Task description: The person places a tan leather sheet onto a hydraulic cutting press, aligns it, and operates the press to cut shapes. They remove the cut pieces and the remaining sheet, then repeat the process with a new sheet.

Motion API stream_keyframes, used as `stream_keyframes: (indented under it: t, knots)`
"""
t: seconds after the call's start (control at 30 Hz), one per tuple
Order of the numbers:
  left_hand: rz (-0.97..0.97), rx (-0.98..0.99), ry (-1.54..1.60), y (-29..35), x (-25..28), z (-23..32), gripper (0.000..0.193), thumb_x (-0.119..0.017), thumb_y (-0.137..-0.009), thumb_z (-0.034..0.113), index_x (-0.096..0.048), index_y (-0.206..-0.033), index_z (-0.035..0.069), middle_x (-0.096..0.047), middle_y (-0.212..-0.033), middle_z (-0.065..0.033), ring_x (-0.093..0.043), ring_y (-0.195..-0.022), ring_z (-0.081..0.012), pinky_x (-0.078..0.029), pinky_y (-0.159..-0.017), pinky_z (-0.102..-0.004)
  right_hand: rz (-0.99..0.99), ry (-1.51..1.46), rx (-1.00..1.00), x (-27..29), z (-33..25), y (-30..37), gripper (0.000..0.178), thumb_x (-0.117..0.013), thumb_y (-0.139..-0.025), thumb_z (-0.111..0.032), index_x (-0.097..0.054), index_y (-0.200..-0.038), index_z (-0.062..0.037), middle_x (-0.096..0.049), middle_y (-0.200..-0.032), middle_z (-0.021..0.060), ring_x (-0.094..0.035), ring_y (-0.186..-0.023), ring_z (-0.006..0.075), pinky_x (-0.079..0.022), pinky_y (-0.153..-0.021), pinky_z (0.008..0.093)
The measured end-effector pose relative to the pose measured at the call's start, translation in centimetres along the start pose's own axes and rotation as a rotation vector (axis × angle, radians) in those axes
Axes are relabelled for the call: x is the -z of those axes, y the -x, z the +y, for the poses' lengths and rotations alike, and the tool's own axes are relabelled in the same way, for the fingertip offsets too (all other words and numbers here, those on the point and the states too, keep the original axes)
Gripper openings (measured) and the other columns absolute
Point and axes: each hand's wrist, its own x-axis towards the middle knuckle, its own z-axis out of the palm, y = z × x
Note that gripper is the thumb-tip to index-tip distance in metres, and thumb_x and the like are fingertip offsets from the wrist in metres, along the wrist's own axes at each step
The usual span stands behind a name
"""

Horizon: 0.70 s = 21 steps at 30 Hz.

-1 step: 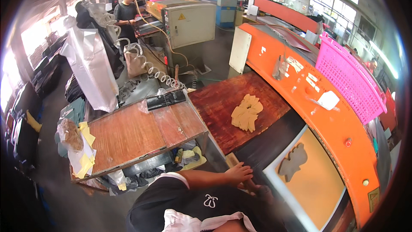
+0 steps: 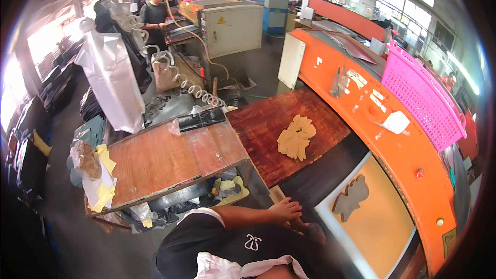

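Observation:
My left hand (image 2: 285, 210) is held low at the near edge of the work surface, close to a small wooden block (image 2: 277, 194). Its fingers are stretched out, and I see nothing in them. Just right of it is my right hand (image 2: 314, 232), dark and partly blurred, its fingers not clear. Farther off, a pile of tan cut-out pieces (image 2: 296, 137) lies on a reddish-brown board (image 2: 248, 119). To the right, a grey irregular shape (image 2: 352, 198) rests on a yellow-orange sheet (image 2: 385, 227) with a pale border.
An orange machine beam (image 2: 398, 150) curves along the right, with a pink basket (image 2: 421, 95) on it. A wooden table (image 2: 150, 157) stands left, carrying a black packet (image 2: 201, 119). A coiled hose (image 2: 196, 91) hangs behind it. Another person (image 2: 154, 18) stands at the back left.
The view has shifted very slightly. Both hands and the pieces on the board stay essentially where they were.

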Motion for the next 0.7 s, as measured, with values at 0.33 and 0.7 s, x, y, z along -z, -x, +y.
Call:
stream_keyframes:
  t: [0.33,0.7]
  knots:
    - [-0.122,0.066,-0.116,7.9,0.1,2.7,0.075,-0.073,-0.060,0.040,-0.046,-0.125,0.015,-0.040,-0.134,-0.0078,-0.032,-0.129,-0.0243,-0.026,-0.103,-0.0490,0.241,-0.170,0.303,-4.6,-4.1,-0.4,0.011,-0.066,-0.070,-0.011,-0.061,-0.078,-0.0058,-0.058,-0.072,0.0119,-0.059,-0.066,0.0300,-0.048,-0.058,0.0380]
    - [0.397,0.629,0.319,9.5,10.9,0.1,0.071,-0.075,-0.070,0.028,-0.042,-0.127,0.003,-0.042,-0.130,-0.0203,-0.038,-0.123,-0.0334,-0.036,-0.098,-0.0437,0.255,-0.193,0.387,-5.4,-5.0,1.0,0.004,-0.061,-0.070,-0.007,-0.058,-0.073,-0.0062,-0.057,-0.069,0.0112,-0.057,-0.064,0.0318,-0.046,-0.056,0.0399]
